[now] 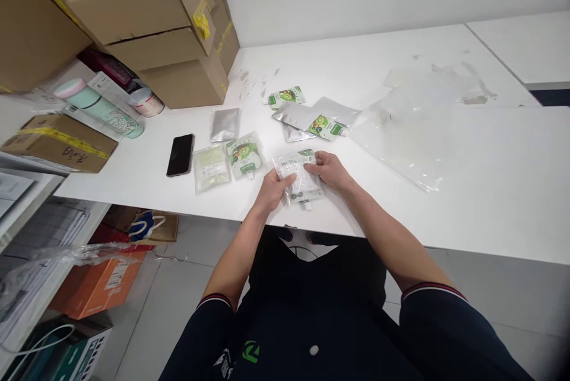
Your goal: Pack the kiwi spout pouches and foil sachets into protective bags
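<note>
Near the frame's centre, the left hand (275,187) and right hand (327,170) are gripping a clear-bagged pouch (300,178) by its sides, pressing it flat on the white table (467,191) for even handling.

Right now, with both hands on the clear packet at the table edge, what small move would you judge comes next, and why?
Probably slide the clear plastic packet with the green label left, beside the two bagged green pouches. The left hand and right hand grip its two sides, it lies flat on the white table, and similar packets already sit in a row there.
</note>
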`<action>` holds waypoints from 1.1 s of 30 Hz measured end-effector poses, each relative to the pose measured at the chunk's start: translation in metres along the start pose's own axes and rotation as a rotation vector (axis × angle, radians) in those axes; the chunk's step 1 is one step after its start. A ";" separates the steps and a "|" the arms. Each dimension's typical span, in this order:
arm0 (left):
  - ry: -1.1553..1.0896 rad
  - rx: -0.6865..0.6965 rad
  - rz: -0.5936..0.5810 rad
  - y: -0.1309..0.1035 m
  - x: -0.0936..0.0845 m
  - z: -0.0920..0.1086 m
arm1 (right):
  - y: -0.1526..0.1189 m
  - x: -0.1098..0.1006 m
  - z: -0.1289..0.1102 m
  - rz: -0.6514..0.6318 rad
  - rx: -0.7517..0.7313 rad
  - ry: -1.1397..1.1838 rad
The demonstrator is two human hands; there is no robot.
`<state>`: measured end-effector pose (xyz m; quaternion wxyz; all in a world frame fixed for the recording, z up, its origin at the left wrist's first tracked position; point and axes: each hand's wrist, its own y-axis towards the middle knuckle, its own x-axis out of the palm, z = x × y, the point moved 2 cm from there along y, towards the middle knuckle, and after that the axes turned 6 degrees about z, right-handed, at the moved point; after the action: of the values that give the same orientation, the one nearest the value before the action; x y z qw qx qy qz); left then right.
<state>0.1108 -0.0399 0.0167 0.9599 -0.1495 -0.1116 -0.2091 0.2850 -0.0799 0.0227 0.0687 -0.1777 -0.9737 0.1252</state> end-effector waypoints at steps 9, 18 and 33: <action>0.419 0.092 0.155 0.000 -0.015 0.008 | 0.003 0.004 0.005 0.031 -0.001 -0.107; 1.280 0.719 0.278 -0.011 -0.047 0.019 | 0.026 0.033 -0.001 0.152 -0.099 -0.477; 1.639 0.558 0.199 -0.011 -0.042 0.032 | 0.040 0.077 -0.046 -0.014 -0.176 -1.063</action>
<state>0.0634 -0.0233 0.0375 0.7532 0.2796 0.5808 -0.1308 0.2345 -0.0058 0.0628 -0.4478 -0.0886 -0.8822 0.1154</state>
